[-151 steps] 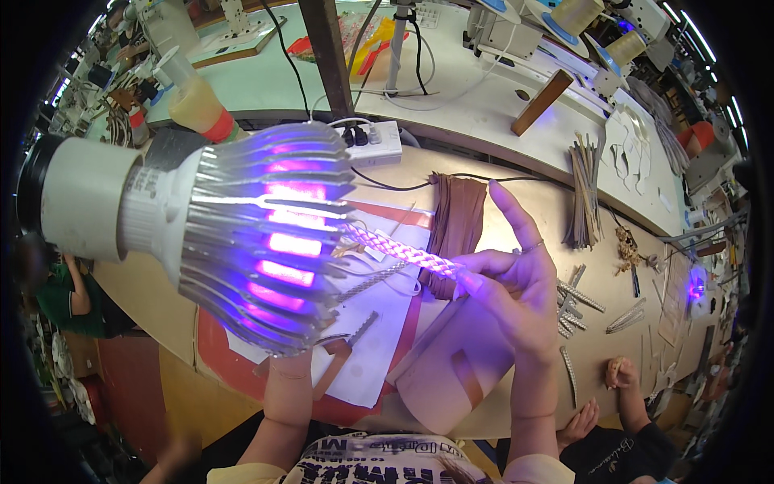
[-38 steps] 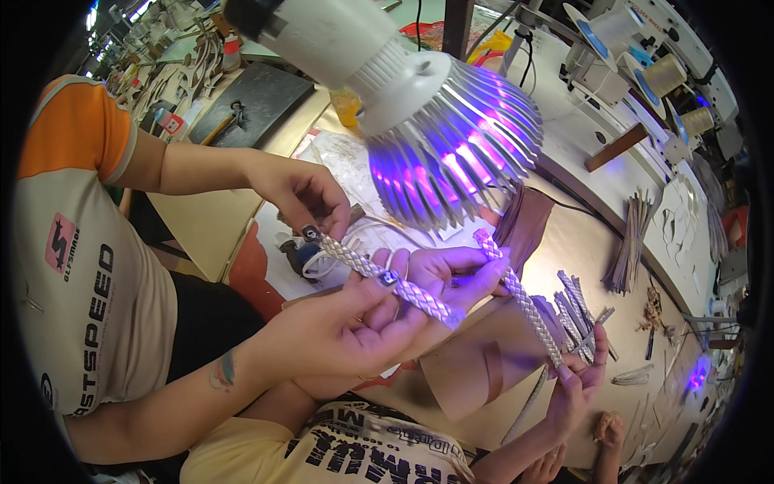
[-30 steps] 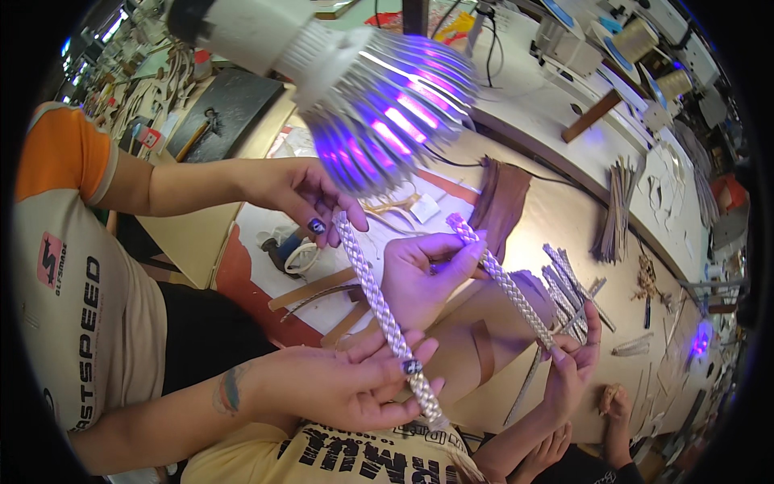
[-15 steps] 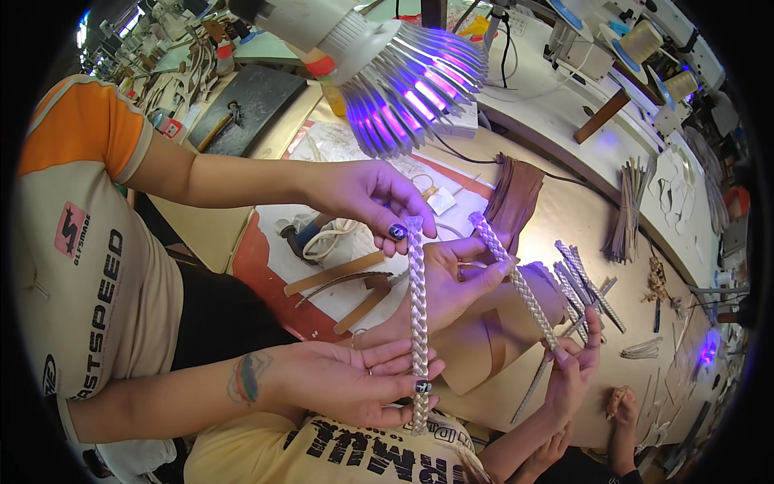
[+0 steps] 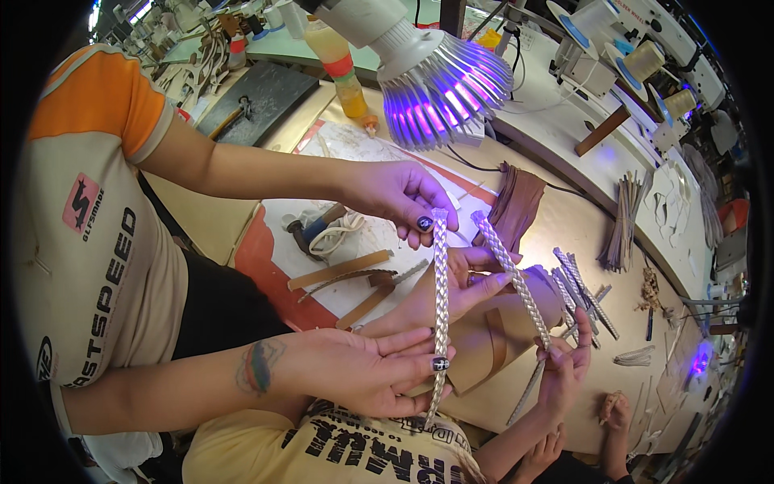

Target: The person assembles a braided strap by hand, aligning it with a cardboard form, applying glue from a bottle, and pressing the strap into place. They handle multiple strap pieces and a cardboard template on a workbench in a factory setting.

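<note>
A flat, shiny silver-beige braided strap (image 5: 526, 297) slants down to the right between my two hands. Near its upper end, the thumb and fingers of my left hand (image 5: 461, 294) close on it. My right hand (image 5: 563, 373) pinches the lower end, index finger raised, and thin loose strands (image 5: 524, 395) hang below. Just to the left, a co-worker's two hands hold a similar braided strap (image 5: 441, 298) almost upright. The co-worker's upper hand (image 5: 407, 194) grips its top; the lower hand (image 5: 391, 371) supports it and partly hides my left wrist and forearm.
A ribbed lamp (image 5: 447, 93) with purple light hangs above the hands. Several braided pieces (image 5: 582, 294) lie to the right, beyond a rolled tan sheet (image 5: 468, 355). Brown leather (image 5: 516, 202) and a bundle of strips (image 5: 622, 226) lie farther back. Another person's hand (image 5: 617, 410) rests at right.
The co-worker's hands and strap have shifted right, closer to my strap. My grip looks the same. The lamp and background sit a little differently as the view has shifted.
</note>
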The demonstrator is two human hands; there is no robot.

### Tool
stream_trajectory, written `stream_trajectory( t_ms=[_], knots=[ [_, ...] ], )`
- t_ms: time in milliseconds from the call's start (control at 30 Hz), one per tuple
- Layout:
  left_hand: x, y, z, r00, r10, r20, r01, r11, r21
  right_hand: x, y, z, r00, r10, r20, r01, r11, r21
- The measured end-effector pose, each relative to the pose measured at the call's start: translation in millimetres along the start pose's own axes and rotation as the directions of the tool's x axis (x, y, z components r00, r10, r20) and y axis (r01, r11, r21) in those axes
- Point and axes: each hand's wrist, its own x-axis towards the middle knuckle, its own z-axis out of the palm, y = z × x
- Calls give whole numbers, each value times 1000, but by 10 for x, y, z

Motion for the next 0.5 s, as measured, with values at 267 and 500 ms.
stream_trajectory(
  t_ms=[267, 500],
  knots=[
    [38, -68, 17, 998, 59, -21, -56, 993, 108, -22, -35, -4, 994, -17, 108, 28, 995, -99],
    [-1, 127, 23, 990, -141, -1, 137, 968, -208, 241, -364, 362, 925, -355, 135, 375, 799, -471]
  ],
)
